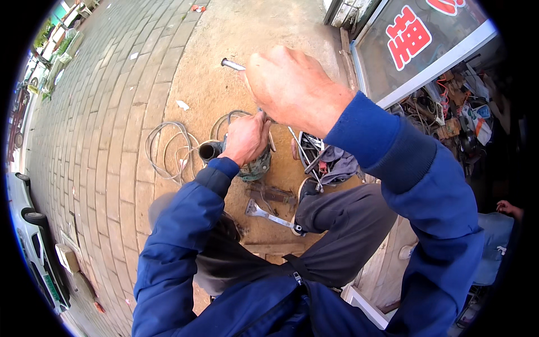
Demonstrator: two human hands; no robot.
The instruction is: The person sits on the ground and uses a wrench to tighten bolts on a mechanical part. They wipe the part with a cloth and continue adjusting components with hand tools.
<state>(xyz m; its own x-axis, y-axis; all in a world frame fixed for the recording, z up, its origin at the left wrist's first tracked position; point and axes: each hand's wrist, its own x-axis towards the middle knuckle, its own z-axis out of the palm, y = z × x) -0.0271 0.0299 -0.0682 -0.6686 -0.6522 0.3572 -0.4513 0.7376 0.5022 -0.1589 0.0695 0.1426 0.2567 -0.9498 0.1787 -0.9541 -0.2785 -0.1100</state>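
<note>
My right hand (292, 87) is closed on a metal bar tool (230, 64), whose end sticks out past my knuckles toward the upper left. My left hand (247, 137) is closed just below it, around something narrow and mostly hidden, above a grimy green pump-like machine (255, 168) with a dark round pipe opening (209, 150). Coils of cable (163, 151) lie left of the machine. To its right sits a dark bag of tools (331, 165) with long metal bars. A flat silver metal tool (266, 216) lies on the ground between my feet.
A glass door (370, 73) with large red lettering stands at right, beside heaped parts (455, 106). A person's hand (508, 208) shows at the far right near a blue container (491, 247). Brick paving (106, 112) stretches left toward a parked white car (33, 247).
</note>
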